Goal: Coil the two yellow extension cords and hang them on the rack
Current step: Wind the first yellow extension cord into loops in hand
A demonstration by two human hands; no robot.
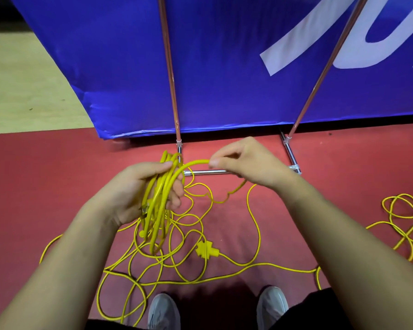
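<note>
Left hand [138,191] grips coil [159,206]; right hand [243,163] pinches cord [193,163]. Lay loop equal-sized, feed slack untwisted.

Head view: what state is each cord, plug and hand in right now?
Left hand, gripping the yellow extension-cord loops.
Right hand, pinching a yellow strand above the floor.
Yellow extension-cord loops, partly coiled, hanging from the grip.
Loose yellow cord on red floor, uncoiled, tangled.
Yellow plug block, lying on floor.
Yellow cord heap at far right, loose, untouched.
</note>
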